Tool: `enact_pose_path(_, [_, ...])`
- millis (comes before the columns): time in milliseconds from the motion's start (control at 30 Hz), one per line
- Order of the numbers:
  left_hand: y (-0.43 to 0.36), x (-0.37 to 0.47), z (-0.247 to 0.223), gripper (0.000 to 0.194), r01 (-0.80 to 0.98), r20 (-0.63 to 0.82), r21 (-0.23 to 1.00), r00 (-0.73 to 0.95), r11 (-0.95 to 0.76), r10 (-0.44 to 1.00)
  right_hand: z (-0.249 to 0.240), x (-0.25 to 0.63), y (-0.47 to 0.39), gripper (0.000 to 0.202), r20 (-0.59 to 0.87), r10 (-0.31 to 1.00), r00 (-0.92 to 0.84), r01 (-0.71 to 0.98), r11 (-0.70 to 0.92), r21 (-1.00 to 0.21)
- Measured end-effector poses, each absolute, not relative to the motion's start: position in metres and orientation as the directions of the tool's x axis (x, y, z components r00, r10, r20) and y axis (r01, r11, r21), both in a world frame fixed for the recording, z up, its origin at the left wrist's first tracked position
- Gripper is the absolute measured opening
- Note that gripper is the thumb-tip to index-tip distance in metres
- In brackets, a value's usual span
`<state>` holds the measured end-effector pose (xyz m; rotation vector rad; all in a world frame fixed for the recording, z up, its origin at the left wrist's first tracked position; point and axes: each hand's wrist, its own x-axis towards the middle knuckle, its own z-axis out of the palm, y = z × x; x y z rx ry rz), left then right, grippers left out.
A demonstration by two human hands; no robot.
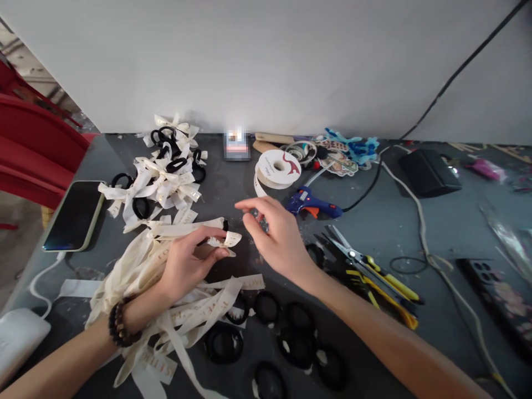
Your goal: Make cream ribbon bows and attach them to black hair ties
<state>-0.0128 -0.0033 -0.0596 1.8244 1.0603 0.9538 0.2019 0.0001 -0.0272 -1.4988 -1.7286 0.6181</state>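
Between the thumb and fingers of my left hand (187, 257) is a small cream ribbon bow (228, 240). A bit of black elastic shows just above it, and I cannot tell whether it is joined to the bow. My right hand (276, 235) hovers to the right with thumb and index finger apart, holding nothing visible. Long cream ribbon strips (141, 266) with gold lettering lie heaped under and around my left hand. Several black hair ties (224, 343) are spread in front of my hands, some with white bits on them.
Finished-looking bows on hair ties (162, 177) pile at back left, near a phone (75, 216). A ribbon spool (266, 173), a blue glue gun (313, 204), scissors (357, 257) and yellow-handled pliers (390, 282) lie rightward. Cables (419, 221) cross the right side; a wall (266, 66) stands behind.
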Motion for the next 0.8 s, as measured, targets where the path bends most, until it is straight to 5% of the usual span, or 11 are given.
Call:
enact_pose_path(200, [-0.003,-0.009,-0.058,0.011,0.260,0.305,0.878,0.343,-0.402,0.888,-0.042,0.188,-0.037,0.029,0.054,0.998,-0.042,0.405,0.067,-0.912])
enact_pose_path(800, [-0.003,-0.012,-0.069,0.012,0.368,0.250,0.860,0.300,-0.354,0.920,-0.064,0.178,-0.050,0.026,0.220,0.972,-0.082,0.378,0.235,-0.896])
